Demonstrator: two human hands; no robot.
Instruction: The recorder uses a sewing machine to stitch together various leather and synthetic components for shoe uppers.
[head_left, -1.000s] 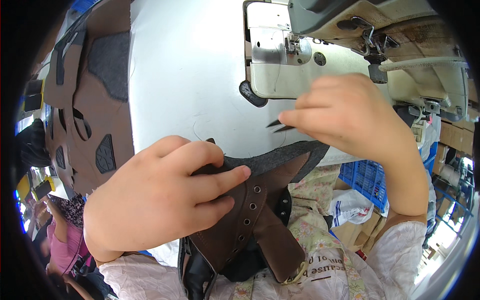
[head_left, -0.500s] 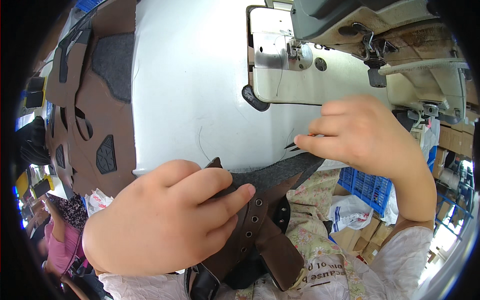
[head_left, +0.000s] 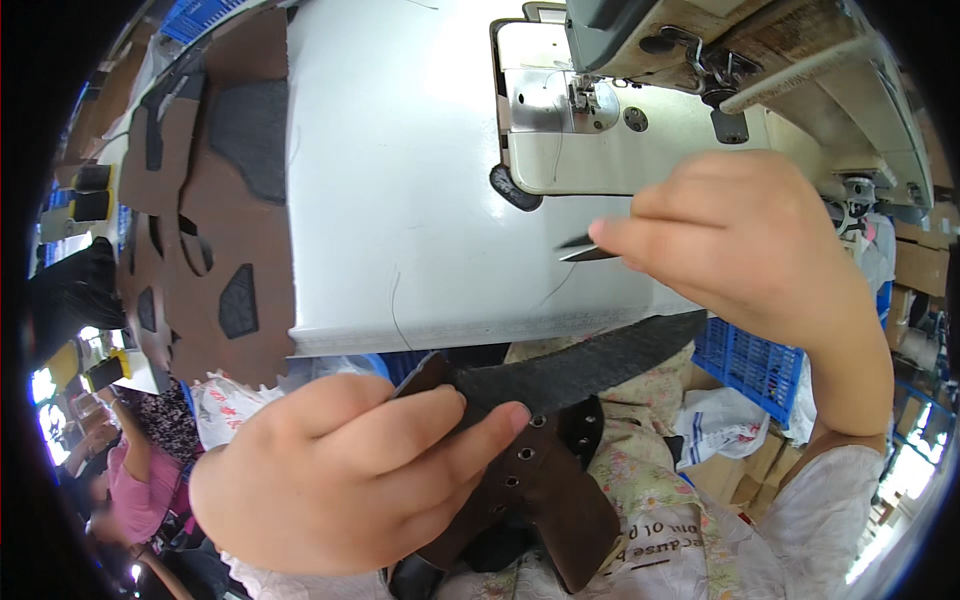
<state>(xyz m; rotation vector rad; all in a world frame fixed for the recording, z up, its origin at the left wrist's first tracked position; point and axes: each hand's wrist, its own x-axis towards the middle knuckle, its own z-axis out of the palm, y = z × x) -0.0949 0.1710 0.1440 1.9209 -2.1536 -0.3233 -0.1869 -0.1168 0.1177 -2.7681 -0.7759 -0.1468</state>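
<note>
My left hand pinches a brown leather piece with a row of metal eyelets and a dark fuzzy lining strip. The piece hangs over my lap, and the strip stretches right, below the table's front edge. Fingers and palm cover its left part. In my right hand is a pair of thread snips, its dark pointed blades aimed left above the white table. These blades are apart from the leather piece. A loose thread lies near their tips.
A sewing machine stands at the table's far right. Brown leather panels with dark patches cover the left side of the white table. A blue crate sits low at right. A person in pink is at lower left.
My right hand has lifted the snips up and away from the strip's edge. The leather piece has dropped slightly off the table edge toward my lap. The view has shifted a little.
</note>
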